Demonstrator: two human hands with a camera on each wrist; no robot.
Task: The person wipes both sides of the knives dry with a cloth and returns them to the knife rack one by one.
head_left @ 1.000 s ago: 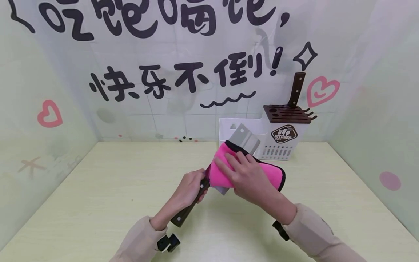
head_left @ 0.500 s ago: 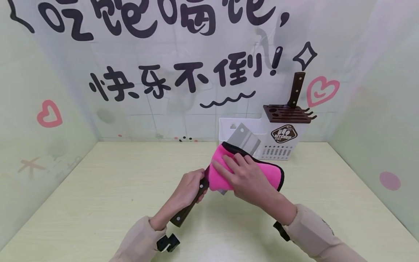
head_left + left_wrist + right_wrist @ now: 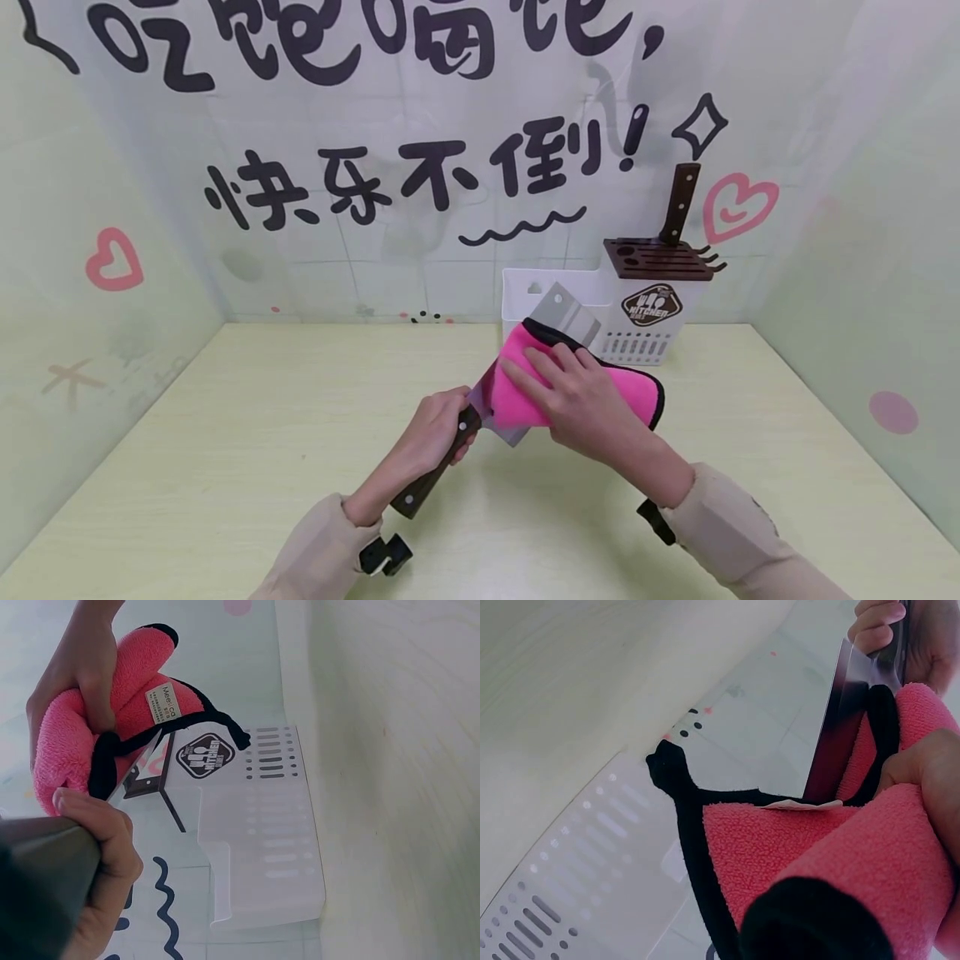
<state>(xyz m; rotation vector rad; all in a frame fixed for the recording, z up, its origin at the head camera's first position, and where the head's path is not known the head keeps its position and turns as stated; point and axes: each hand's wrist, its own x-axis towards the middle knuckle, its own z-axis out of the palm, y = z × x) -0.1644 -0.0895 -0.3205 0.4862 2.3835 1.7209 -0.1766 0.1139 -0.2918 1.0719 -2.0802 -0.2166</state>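
Centre of frame, left hand (image 3: 435, 429) grips the cleaver (image 3: 484, 395) by its dark handle (image 3: 429, 479), right hand (image 3: 585, 404) pinches pink cloth (image 3: 636, 392) over the blade (image 3: 566, 310); wiping seems in hand, next stroke likely calling for a steady handle, even pressure.

Bright, even light across the head view, the table (image 3: 225, 467) palest low in the middle, with a soft-edged shadow on it below the cloth (image 3: 516, 407). And there's a faint milky sheen on the wall (image 3: 420, 287)! The cloth blazes hot pink here, the blade (image 3: 564, 312) catching a pinkish reflection. Over to the left wrist: dimmer, cooler, the handle (image 3: 49, 870) looming dark and out of focus in the corner, the holder (image 3: 255, 862) washed pale. Right wrist now, hazy again, the blade darkly mirroring red, the table a soft grey blur.
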